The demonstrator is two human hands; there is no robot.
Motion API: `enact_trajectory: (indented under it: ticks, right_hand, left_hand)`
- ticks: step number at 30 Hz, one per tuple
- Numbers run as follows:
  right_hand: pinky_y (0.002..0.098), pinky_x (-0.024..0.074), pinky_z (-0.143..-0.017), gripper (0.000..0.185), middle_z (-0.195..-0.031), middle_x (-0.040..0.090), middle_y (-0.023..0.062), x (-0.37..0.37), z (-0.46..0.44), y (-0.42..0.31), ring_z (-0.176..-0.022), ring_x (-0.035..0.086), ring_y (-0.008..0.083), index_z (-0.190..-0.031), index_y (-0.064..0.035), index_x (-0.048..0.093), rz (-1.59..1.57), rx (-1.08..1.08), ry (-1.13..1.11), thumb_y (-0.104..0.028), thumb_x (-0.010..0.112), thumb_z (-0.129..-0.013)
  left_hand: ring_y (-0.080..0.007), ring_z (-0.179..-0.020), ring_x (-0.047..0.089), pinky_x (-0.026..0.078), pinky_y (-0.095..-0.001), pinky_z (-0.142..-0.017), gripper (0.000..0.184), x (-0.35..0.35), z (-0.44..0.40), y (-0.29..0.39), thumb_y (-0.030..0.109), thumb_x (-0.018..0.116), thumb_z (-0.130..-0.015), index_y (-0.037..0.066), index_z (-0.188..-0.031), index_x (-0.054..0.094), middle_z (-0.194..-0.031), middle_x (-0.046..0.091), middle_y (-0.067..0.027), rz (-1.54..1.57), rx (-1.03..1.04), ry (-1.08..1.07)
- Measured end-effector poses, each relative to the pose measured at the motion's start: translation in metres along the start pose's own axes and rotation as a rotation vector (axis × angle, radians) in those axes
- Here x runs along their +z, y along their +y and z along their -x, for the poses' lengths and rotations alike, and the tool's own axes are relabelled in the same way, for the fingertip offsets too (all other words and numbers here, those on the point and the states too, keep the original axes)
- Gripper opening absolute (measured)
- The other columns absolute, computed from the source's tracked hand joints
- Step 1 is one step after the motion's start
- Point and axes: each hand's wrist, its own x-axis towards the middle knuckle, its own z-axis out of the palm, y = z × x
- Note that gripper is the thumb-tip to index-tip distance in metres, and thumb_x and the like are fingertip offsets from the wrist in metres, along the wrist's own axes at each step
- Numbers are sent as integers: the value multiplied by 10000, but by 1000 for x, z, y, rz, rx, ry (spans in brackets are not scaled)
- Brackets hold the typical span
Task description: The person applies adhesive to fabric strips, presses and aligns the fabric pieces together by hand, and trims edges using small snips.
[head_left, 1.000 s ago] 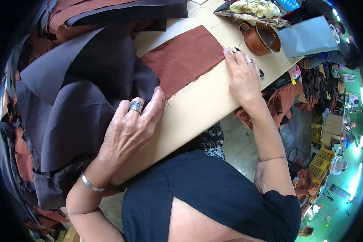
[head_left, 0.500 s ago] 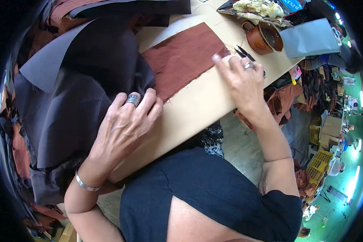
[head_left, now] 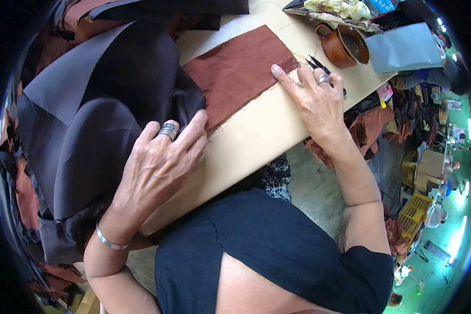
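Note:
A rust-brown cloth piece (head_left: 240, 68) with frayed edges lies on the pale tabletop, its left end meeting a large dark fabric (head_left: 110, 125). My left hand (head_left: 159, 157), with rings on a finger, rests its slightly bent, parted fingers at the dark fabric's near edge. Its index fingertip is beside the rust-brown cloth. At the cloth's right end is my right hand (head_left: 319, 107), fingers spread, the thumb touching the cloth's frayed corner. A black pointed tool (head_left: 319, 65) lies just beyond the right fingers, partly hidden by them; its kind is unclear.
Beyond my right hand stands a brown mug (head_left: 345, 48) next to a pale blue-grey folded sheet (head_left: 405, 49). Fabric heaps fill the left side. Scraps (head_left: 374, 128) hang below the table's right edge, and yellow crates (head_left: 414, 215) stand on the floor.
My right hand has shifted slightly, and its thumb has come down onto the cloth's corner. My left index finger has straightened a little along the dark fabric's edge.

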Motion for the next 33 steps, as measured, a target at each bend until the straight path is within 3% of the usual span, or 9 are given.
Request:
enact_trajectory:
  ticks: [3,10,14,19,20,21,26,29,33]
  right_hand:
    - [400,349,-827,425,-982,560,20,-13,2,-17,-903,553,173,-1257,-206,562,-138,-109,28,-154,506,-839]
    - [416,352,-828,425,-960,552,22,-7,-5,-7,-957,540,176,-1256,-179,555,-20,-37,30,-175,504,-835]
    - [417,352,-824,418,-945,547,17,-18,-1,-33,-925,528,175,-1256,-170,553,-247,-144,43,-168,488,-843]
    - [401,371,-781,433,-948,553,22,-19,-8,17,-917,536,184,-1147,-310,629,-585,48,-57,-102,502,-789]
    - [354,440,-771,674,-960,586,88,-24,-9,39,-918,562,254,-1186,-207,624,-444,116,95,121,440,-627]
    - [400,449,-821,622,-999,584,103,-30,-11,61,-942,561,283,-1145,-158,626,-428,237,119,130,445,-623]
    - [466,427,-907,466,-1176,551,58,4,3,139,-1110,511,284,-1124,-200,628,14,352,-15,15,520,-724]
    - [479,411,-938,448,-1252,527,63,8,-4,145,-1155,489,296,-1108,-207,640,-25,419,-230,7,498,-741]
    - [485,408,-934,393,-1302,504,53,21,3,157,-1173,477,297,-1052,-188,654,-83,373,-128,5,482,-755]
  left_hand:
    - [-167,-768,562,410,-310,-675,243,3,1,-1,120,530,-783,79,-1017,578,-1151,558,-45,93,-5,-24]
    - [-117,-741,543,401,-269,-655,220,0,-1,1,128,531,-786,70,-996,558,-1020,547,-36,-35,-5,-22]
    - [-126,-739,539,404,-270,-664,222,-2,0,2,123,530,-780,64,-992,561,-1001,548,-42,-15,-15,-18]
    - [-152,-782,554,418,-281,-699,231,-4,-1,2,108,527,-780,39,-995,576,-1102,560,-65,22,-25,-16]
    - [-157,-793,557,420,-283,-707,233,-4,0,2,105,527,-781,34,-997,578,-1129,559,-69,21,-27,-19]
    - [-163,-805,561,423,-286,-714,235,-4,1,3,102,527,-781,29,-999,581,-1157,557,-74,19,-29,-24]
    - [-196,-812,551,429,-321,-719,267,-3,2,1,91,531,-781,37,-1040,569,-1184,541,-84,66,-29,-58]
    - [-196,-815,550,428,-321,-719,259,-3,1,2,94,530,-790,37,-1039,570,-1215,533,-88,63,-35,-88]
    - [-159,-828,560,417,-289,-717,232,-4,1,1,100,524,-793,37,-1007,587,-1216,533,-72,35,-14,-84]
